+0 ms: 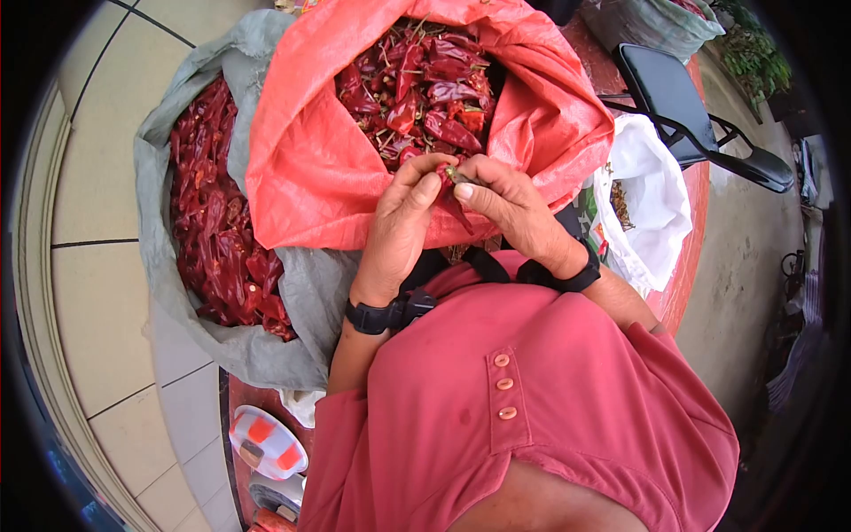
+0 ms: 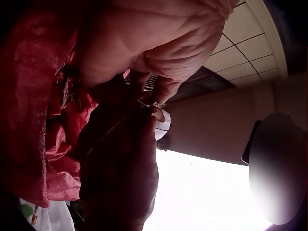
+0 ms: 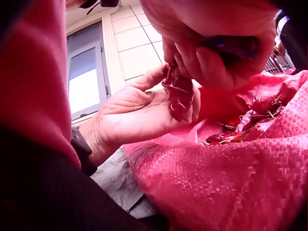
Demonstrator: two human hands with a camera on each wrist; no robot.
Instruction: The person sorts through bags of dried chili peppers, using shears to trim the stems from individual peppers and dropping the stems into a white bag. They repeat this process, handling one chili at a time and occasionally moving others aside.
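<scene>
Between both hands, over the near rim of a red woven sack, hangs a dried red chili pepper. Its tip points down toward the person's body. The left hand holds the pepper's body between thumb and fingers; in the right wrist view the wrinkled pepper lies against those fingers. At the stem end the right hand pinches with thumb and forefinger. Its curled fingers also surround a dark, shiny object, whose kind I cannot tell. The left wrist view is mostly in shadow.
Dried chilies with stems fill the red sack. Left of it, a grey sack holds more red chilies. On the right are a white bag with stem bits and a black chair. A plastic tub sits lower left.
</scene>
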